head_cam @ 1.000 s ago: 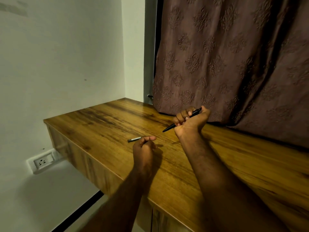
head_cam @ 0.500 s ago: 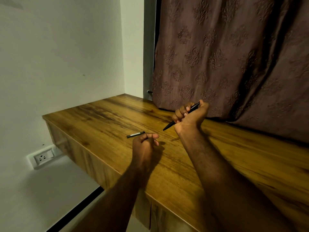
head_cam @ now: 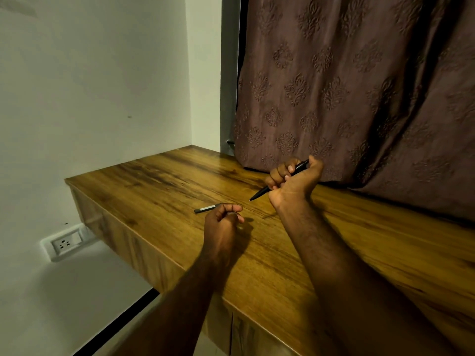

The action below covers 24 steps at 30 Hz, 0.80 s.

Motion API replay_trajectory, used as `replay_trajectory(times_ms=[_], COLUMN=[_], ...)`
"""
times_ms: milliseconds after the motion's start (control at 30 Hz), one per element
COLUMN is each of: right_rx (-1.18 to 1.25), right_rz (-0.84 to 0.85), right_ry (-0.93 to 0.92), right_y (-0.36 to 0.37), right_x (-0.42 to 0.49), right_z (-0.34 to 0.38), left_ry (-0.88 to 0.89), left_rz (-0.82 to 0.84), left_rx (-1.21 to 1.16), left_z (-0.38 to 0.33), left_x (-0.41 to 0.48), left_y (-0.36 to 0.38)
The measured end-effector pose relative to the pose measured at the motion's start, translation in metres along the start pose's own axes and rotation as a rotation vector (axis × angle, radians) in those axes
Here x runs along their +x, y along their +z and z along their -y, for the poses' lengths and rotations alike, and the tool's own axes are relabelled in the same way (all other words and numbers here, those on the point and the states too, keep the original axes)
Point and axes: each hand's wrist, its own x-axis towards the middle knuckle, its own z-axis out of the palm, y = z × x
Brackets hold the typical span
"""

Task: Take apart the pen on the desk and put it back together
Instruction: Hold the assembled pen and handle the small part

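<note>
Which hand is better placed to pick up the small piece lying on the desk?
The left hand: it sits right beside the small piece, while the right hand already grips the pen.

Both bare forearms reach forward from the lower edge of the view. The right hand (head_cam: 295,179) is raised, wrist bent, palm side toward the camera, fingers (head_cam: 279,173) curled into a fist with the thumb up. The left hand (head_cam: 222,222) sits lower and nearer, back toward the camera, fingers loosely curled, thumb meeting the forefinger.
</note>
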Motion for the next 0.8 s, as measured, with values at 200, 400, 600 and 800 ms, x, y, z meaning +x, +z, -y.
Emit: replay_trajectory(times_ms=[200,400,600,800], right_rx=[0.006,-0.002,0.002,0.015], right_rz=[0.006,0.004,-0.013,-0.016], right_ry=[0.003,0.002,0.006,0.024], right_y=[0.000,-0.001,-0.002,-0.001], right_x=[0.000,0.002,0.004,0.003], right_z=[0.001,0.001,0.001,0.001], left_ry=[0.127,0.168,0.192,0.297], left_rz=[0.023,0.027,0.058,0.033], left_rx=[0.122,0.153,0.123,0.208], left_z=[0.008,0.011,0.010,0.011], left_x=[0.001,0.002,-0.003,-0.001], left_y=[0.002,0.001,0.001,0.000])
